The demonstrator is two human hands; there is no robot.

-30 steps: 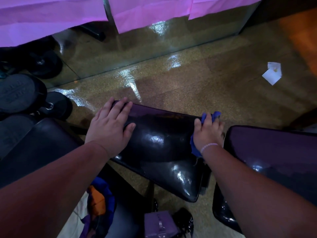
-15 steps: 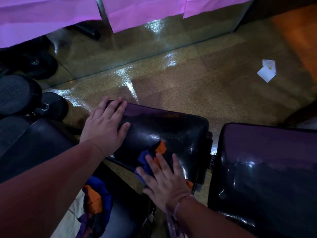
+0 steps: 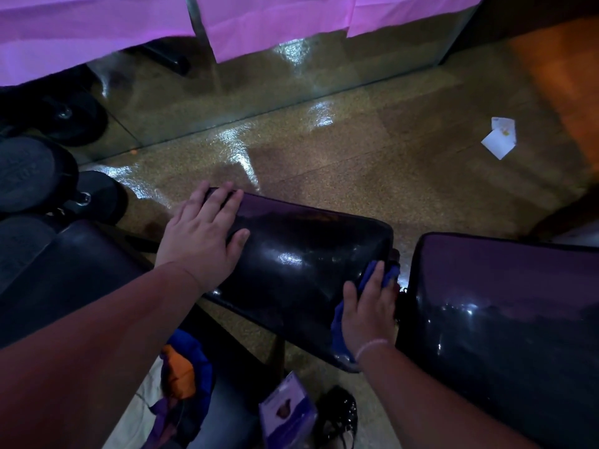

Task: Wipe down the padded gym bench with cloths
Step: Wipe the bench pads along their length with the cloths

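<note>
On one bench pad point(image 3: 298, 264), left fingers point(image 3: 223, 204) lie flat, right fingers point(image 3: 376, 280) press one cloth point(image 3: 337, 322).

A folded white paper scrap point(image 3: 499, 139) lies on the glossy speckled floor point(image 3: 372, 163). Black weight plates point(image 3: 29, 176) sit at left; pink sheets point(image 3: 97, 30) hang over a wall mirror point(image 3: 259, 82).

Cloth point(image 3: 377, 277) on bench pad point(image 3: 301, 264), right end
</note>
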